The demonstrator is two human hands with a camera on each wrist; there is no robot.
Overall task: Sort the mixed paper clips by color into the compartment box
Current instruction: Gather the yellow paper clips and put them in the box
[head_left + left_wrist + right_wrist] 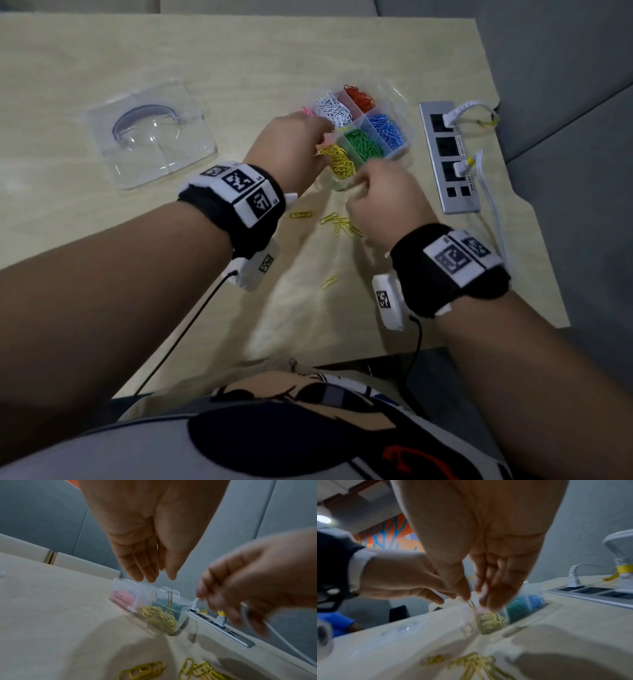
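One clear compartment box (399, 150) stood on the table (102, 68), its six visible compartments holding pink, white, red, yellow, green and blue paper clips. Several loose yellow clips (339, 224) lay near it, below both hands. The left hand (291, 144) hovered over the box's left edge, fingers straight, two clips dropping beneath them. The right hand (383, 198), blurred, hovered at the near edge; its grip could not be told. One clear lid (150, 133) lay left, one power strip (448, 157) right.

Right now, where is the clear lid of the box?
In the head view, the clear lid lies flat on the table, left of the compartment box and the left hand.
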